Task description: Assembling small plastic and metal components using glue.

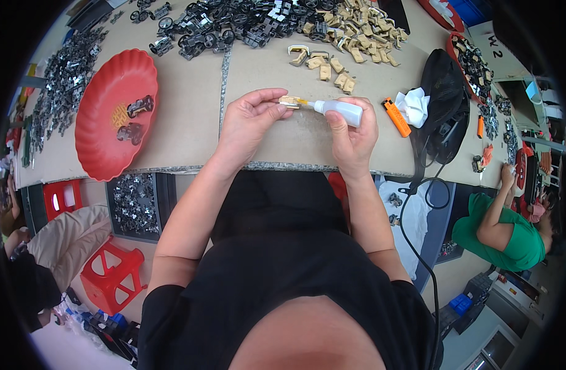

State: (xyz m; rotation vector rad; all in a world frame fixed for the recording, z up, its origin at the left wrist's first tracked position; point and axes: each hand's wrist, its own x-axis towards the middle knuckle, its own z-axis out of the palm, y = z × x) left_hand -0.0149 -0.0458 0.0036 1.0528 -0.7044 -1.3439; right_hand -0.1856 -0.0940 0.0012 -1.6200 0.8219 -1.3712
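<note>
Between the thumb and fingers of my left hand [251, 122] is a small tan plastic part [288, 100], held above the table. My right hand [355, 132] is wrapped round a white squeeze bottle [344, 112], tilted on its side. Its narrow yellowish nozzle [304, 102] points left and meets or nearly meets the tan part; I cannot tell whether they touch. Beyond my hands lie several loose tan parts [325, 72], in front of a larger heap of tan parts [369, 34].
A heap of black toy chassis with wheels [252, 28] spreads at the back. On the left stands a red scalloped tray [89, 123] with two dark pieces. To the right lie an orange lighter [396, 117], a crumpled tissue [413, 106] and a black bag [440, 92]. A person in green [504, 237] works farther right.
</note>
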